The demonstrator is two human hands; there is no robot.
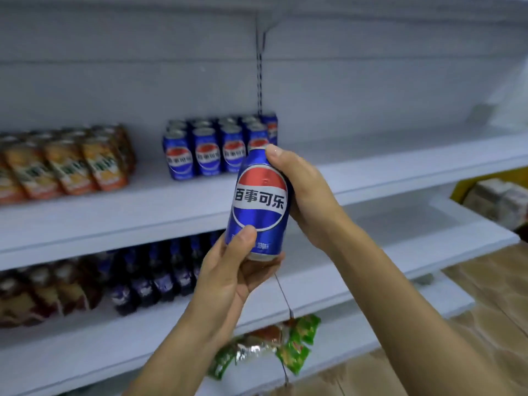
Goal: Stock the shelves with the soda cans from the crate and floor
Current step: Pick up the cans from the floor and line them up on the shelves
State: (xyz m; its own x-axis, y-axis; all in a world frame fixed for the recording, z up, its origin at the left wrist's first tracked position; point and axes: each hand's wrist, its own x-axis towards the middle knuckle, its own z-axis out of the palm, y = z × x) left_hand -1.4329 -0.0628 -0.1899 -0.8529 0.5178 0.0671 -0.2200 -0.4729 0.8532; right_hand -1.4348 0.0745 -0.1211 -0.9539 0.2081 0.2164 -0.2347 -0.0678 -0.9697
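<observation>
Two hands' grip clasping one blue soda can, left hand low, right hand high, fine print seemingly blurred

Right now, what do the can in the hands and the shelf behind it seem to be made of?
The blue can looks like thin metal with a glossy printed coat: light streaks run down its side, and its bottom rim is bare silver. The shelf looks like painted sheet metal, matt white or pale grey, with a thin folded front edge; blur leaves this uncertain.
</observation>
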